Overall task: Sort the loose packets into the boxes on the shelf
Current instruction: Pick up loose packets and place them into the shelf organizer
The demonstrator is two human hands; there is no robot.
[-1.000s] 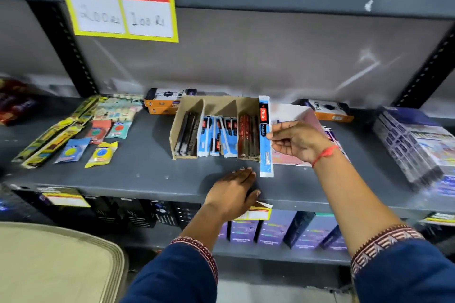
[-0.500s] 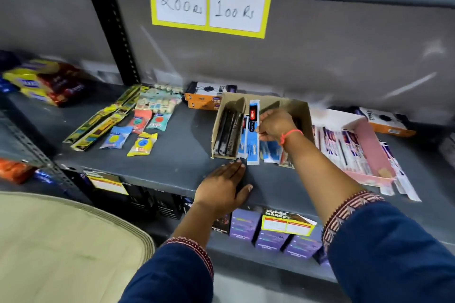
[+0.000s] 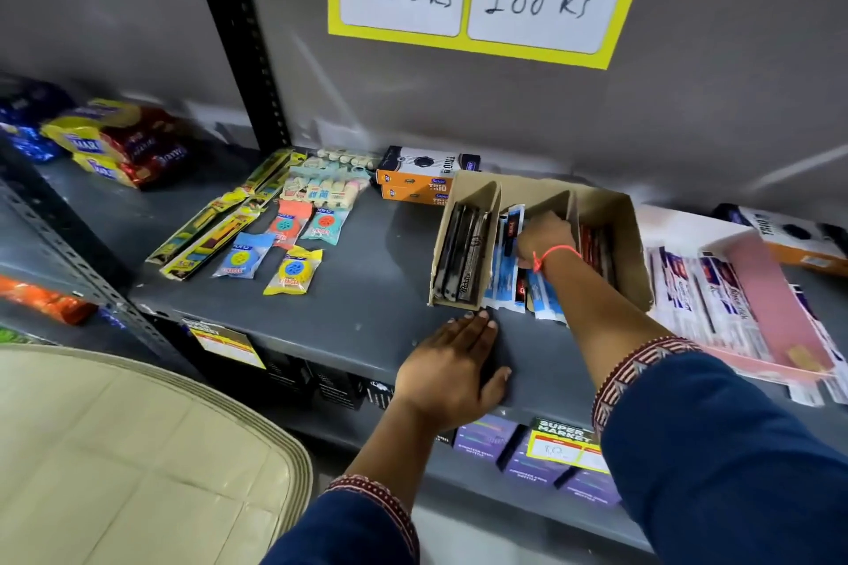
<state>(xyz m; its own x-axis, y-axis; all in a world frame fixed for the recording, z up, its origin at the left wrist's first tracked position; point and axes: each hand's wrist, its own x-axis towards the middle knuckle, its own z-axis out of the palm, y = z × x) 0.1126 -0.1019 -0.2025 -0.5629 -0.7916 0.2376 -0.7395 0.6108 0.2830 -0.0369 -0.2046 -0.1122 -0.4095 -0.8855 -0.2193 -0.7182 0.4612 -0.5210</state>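
Note:
A brown cardboard box [image 3: 631, 243] with three compartments stands on the grey shelf [image 3: 367, 312]. Black packets [image 3: 461, 257] fill its left slot, blue packets [image 3: 502, 289] the middle one, and dark red packets [image 3: 596, 245] the right one. My right hand [image 3: 546, 239] reaches into the middle slot, with its fingers closed on a blue packet [image 3: 513, 223] that stands among the others. My left hand [image 3: 454, 362] lies flat on the shelf's front edge just in front of the box and holds nothing.
Loose round-print sachets [image 3: 291, 271] and long yellow-green strips [image 3: 211, 225] lie at the left of the shelf. Orange-and-black cartons [image 3: 422, 177] sit behind the box. A pink box [image 3: 757, 289] of white-and-purple packets lies to the right. Biscuit packs [image 3: 114, 142] are stacked far left.
My right hand has carried the blue packet from the box's right side into the middle slot and pushed it deeper. My left hand has stayed on the shelf edge. The view has shifted left and closer.

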